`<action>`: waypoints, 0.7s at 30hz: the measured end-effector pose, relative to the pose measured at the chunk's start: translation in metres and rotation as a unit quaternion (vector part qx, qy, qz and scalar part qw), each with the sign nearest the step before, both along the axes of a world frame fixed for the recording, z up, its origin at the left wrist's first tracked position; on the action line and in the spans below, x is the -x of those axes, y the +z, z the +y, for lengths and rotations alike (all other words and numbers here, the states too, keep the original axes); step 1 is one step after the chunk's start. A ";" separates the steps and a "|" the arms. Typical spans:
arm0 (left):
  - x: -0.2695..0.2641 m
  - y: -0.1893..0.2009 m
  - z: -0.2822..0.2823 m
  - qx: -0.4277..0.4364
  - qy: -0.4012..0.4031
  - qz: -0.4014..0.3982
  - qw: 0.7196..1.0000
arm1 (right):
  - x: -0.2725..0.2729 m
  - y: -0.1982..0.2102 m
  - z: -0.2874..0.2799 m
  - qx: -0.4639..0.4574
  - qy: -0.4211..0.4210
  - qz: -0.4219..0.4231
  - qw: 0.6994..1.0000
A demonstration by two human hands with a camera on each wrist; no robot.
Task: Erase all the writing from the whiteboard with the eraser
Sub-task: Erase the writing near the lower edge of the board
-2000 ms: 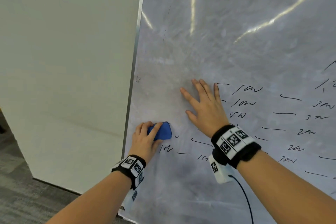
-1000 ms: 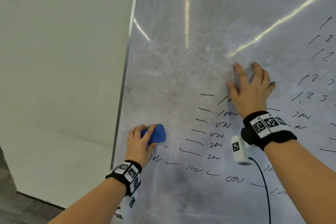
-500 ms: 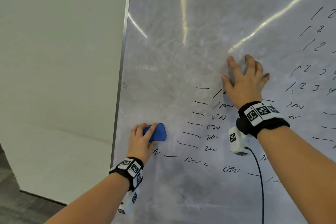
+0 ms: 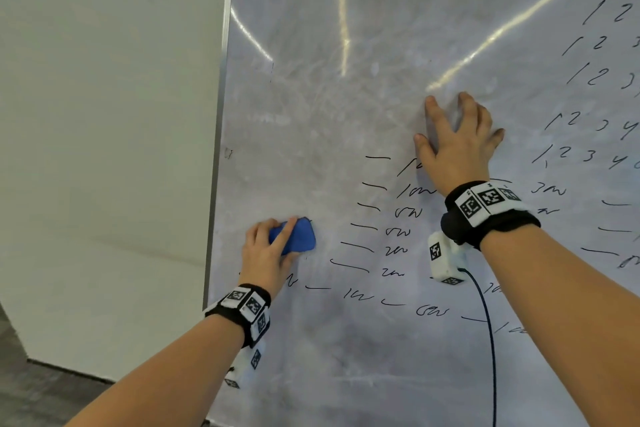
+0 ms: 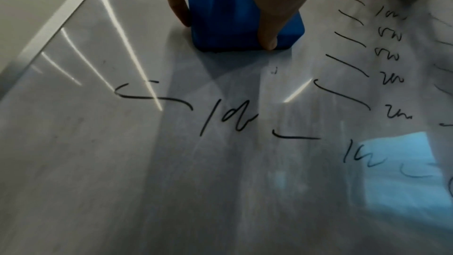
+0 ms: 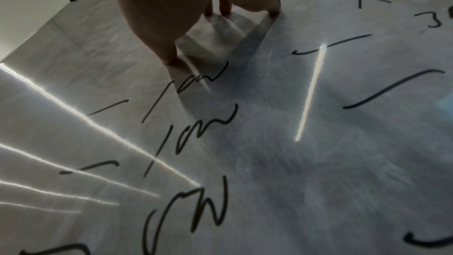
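Note:
A large whiteboard (image 4: pixel 346 114) fills the view, its upper left wiped to a grey smear. Black handwriting (image 4: pixel 398 232) of dashes and numbers covers the middle and right. My left hand (image 4: pixel 270 253) grips a blue eraser (image 4: pixel 299 236) flat on the board near its left edge, just above a line of writing (image 5: pixel 228 117). In the left wrist view the eraser (image 5: pixel 235 18) sits under my thumb and fingers. My right hand (image 4: pixel 457 135) lies on the board with spread fingers, higher and to the right, over some writing (image 6: pixel 196 80).
The board's metal frame edge (image 4: pixel 221 114) runs down the left, with a plain pale wall (image 4: pixel 104 114) beyond it. Grey carpet (image 4: pixel 27 399) shows at the bottom left. A black cable (image 4: pixel 490 357) hangs from my right wrist camera.
My right hand has moved right and up across the board over the two seconds. The left hand with the eraser has stayed near the left edge. The view has shifted right, showing more numbers.

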State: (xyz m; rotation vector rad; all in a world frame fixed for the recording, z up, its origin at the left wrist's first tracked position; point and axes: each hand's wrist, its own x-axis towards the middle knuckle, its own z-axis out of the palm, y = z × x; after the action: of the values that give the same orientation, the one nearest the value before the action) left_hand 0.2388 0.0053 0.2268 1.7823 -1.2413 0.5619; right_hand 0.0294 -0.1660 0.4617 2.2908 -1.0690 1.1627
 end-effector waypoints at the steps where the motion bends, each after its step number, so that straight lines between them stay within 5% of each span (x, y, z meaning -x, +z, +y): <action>1: 0.000 0.000 -0.002 -0.004 -0.007 -0.014 1.000 | 0.000 0.000 0.000 0.004 -0.001 0.000 1.000; 6: -0.016 -0.044 0.023 -0.065 -0.031 -0.107 0.992 | 0.000 -0.002 -0.002 0.019 -0.002 -0.004 1.000; 15: -0.019 -0.025 0.015 0.041 0.011 0.052 0.998 | -0.001 -0.003 -0.003 0.016 0.009 -0.020 1.000; 21: -0.018 -0.076 0.023 -0.091 -0.052 -0.160 0.982 | -0.001 -0.005 -0.004 0.023 0.008 -0.025 0.999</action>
State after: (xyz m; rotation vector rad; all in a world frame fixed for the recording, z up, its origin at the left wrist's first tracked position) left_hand 0.2563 0.0283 0.1510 1.8118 -1.6407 0.7143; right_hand 0.0308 -0.1704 0.4569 2.2512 -1.0326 1.2428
